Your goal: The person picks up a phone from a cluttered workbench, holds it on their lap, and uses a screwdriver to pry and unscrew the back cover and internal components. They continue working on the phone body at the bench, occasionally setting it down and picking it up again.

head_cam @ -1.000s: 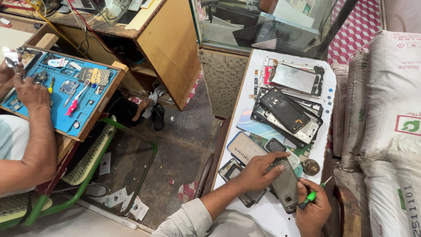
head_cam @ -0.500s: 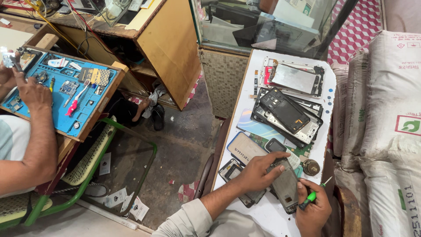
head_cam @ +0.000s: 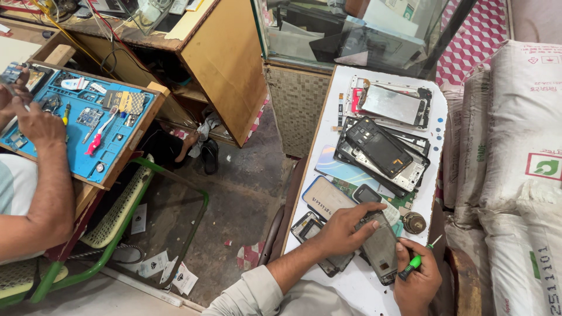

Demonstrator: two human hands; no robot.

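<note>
Nothing much has shifted bar the co-worker's hand (head_cam: 38, 120) at nine o'clock; left hand (head_cam: 345, 231) stays clamped on the phone (head_cam: 380, 246) at five o'clock on the table (head_cam: 351, 287); right hand (head_cam: 417, 280) pinches a screwdriver (head_cam: 417, 260); phone looks light, stiff, fragile; best gripped by its edges.

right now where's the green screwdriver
In the head view, the green screwdriver is at the lower right, held in the right hand over the white table's near edge, just right of the phone that the left hand steadies.
</note>
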